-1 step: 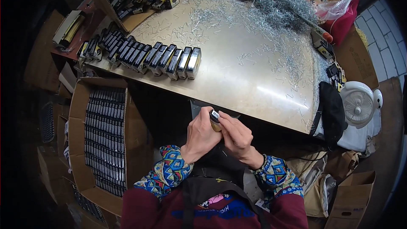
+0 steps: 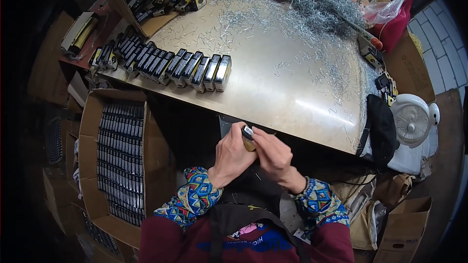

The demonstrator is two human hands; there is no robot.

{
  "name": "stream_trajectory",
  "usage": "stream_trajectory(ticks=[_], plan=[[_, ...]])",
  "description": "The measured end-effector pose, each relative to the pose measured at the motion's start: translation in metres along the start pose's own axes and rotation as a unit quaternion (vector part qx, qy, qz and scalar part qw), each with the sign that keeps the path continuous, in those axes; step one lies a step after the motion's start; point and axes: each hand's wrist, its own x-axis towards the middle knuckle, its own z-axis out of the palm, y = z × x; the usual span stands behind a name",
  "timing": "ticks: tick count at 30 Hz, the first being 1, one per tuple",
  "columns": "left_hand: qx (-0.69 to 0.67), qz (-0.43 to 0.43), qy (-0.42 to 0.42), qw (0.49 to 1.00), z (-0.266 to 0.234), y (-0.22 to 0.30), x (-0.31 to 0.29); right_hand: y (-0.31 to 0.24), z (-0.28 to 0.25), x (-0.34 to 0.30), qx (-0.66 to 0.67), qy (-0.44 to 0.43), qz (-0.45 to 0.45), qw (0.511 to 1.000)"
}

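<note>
I keep my left hand (image 2: pixel 231 158) and right hand (image 2: pixel 274 155) curled around a small box (image 2: pixel 247 132), the surface (image 2: pixel 268 92) ahead of them; the right hand shifts slightly rightward.

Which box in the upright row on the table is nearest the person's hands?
The rightmost box: it ends the row, with all the others farther left.

Small black box (image 2: pixel 247 132) between the fingers (image 2: pixel 264 141)
</note>
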Motion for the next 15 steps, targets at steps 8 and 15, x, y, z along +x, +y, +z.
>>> stream_trajectory(ticks=[8,15], plan=[[0.030,0.125,0.021,0.991,-0.010,0.011,0.021,0.052,-0.052,0.035,-0.183,0.056,-0.014,0.981],[0.019,0.158,0.041,0.986,0.006,0.008,0.063,0.058,-0.030,0.038,0.091,0.082,0.203,0.971]])
